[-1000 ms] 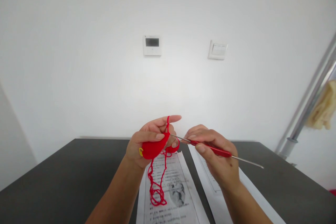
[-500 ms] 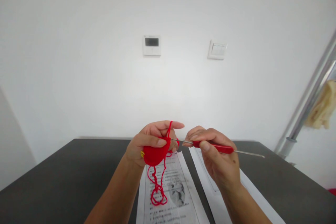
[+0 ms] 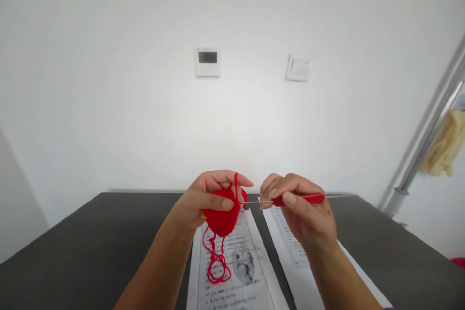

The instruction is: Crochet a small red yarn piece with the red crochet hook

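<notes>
A rounded red crochet piece (image 3: 221, 220) is pinched in my left hand (image 3: 203, 198), thumb on its front. Red yarn (image 3: 237, 185) runs over my outstretched left index finger, and loose strands (image 3: 218, 271) dangle below in a tangle. My right hand (image 3: 303, 208) grips the red handle of a crochet hook (image 3: 312, 198) between thumb and fingers. The hook's thin metal shaft points left, and its tip meets the right edge of the red piece. A bit of yellow shows at the piece's left edge, mostly behind my left hand.
Two printed sheets lie on the dark table (image 3: 109, 242): one with a picture (image 3: 232, 295) below the yarn, another (image 3: 290, 242) under my right forearm. A wall panel (image 3: 208, 62), a switch (image 3: 300, 68), a metal pole (image 3: 417, 155) and yellowish cloth (image 3: 443, 145) are beyond.
The red piece has turned and shifted slightly right, so less of the yellow bit shows. The hook has tilted to nearly level, and its handle sits a little farther right.
</notes>
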`<control>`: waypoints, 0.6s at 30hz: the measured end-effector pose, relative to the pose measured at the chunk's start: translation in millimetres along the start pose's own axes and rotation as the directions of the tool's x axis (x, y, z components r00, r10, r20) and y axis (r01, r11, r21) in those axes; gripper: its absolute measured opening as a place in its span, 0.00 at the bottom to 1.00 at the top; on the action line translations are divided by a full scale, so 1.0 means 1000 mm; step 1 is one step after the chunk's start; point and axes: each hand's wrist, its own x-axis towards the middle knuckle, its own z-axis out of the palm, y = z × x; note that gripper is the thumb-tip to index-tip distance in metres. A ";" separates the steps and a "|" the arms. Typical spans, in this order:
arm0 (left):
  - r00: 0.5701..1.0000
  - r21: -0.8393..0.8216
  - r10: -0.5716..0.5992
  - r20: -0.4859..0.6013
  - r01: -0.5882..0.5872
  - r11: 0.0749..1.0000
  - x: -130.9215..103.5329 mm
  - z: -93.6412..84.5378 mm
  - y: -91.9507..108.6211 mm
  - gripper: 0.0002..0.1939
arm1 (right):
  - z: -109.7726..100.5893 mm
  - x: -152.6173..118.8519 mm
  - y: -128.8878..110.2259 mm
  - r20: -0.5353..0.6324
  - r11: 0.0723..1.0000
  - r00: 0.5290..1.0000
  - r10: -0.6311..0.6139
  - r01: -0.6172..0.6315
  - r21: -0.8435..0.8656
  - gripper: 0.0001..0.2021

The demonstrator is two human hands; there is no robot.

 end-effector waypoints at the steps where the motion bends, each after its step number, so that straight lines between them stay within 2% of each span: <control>1: 0.999 0.050 -0.016 -0.030 0.017 0.999 -0.001 0.000 0.000 0.19 | 0.002 0.001 0.001 -0.009 0.999 0.999 0.034 -0.033 0.042 0.07; 4: 0.992 0.164 0.002 -0.126 0.019 0.986 -0.002 0.003 0.002 0.20 | 0.008 -0.002 0.008 -0.080 0.990 0.990 0.114 -0.106 0.091 0.10; 5: 0.988 0.184 0.016 -0.152 0.013 0.983 -0.001 0.004 0.003 0.20 | 0.010 -0.003 0.011 -0.111 0.994 0.989 0.097 -0.090 0.065 0.10; 7: 0.983 0.207 0.028 -0.181 0.011 0.978 0.000 0.007 0.004 0.20 | 0.011 -0.007 0.016 -0.138 0.998 0.990 -0.022 0.014 -0.054 0.07; 9: 0.981 0.216 0.021 -0.194 0.022 0.976 0.001 0.010 0.005 0.20 | 0.008 -0.010 0.018 -0.057 0.953 0.978 -0.203 0.183 -0.243 0.05; 10: 0.979 0.221 0.014 -0.203 0.031 0.975 0.001 0.011 0.005 0.21 | 0.005 -0.009 0.017 0.023 0.898 0.959 -0.284 0.274 -0.344 0.08; 13: 0.973 0.224 -0.011 -0.232 0.065 0.972 0.000 0.015 0.006 0.22 | -0.004 -0.005 0.012 0.266 0.648 0.862 -0.431 0.501 -0.574 0.17; 15: 0.975 0.207 -0.034 -0.218 0.081 0.975 0.000 0.017 0.007 0.23 | -0.007 -0.001 0.009 0.338 0.513 0.819 -0.463 0.559 -0.652 0.19; 16: 0.976 0.201 -0.044 -0.211 0.088 0.976 0.000 0.019 0.007 0.24 | -0.008 0.000 0.008 0.352 0.482 0.814 -0.462 0.563 -0.671 0.20; 18: 0.975 0.203 -0.052 -0.217 0.098 0.974 0.000 0.020 0.007 0.24 | -0.007 0.002 0.008 0.341 0.497 0.834 -0.433 0.537 -0.682 0.19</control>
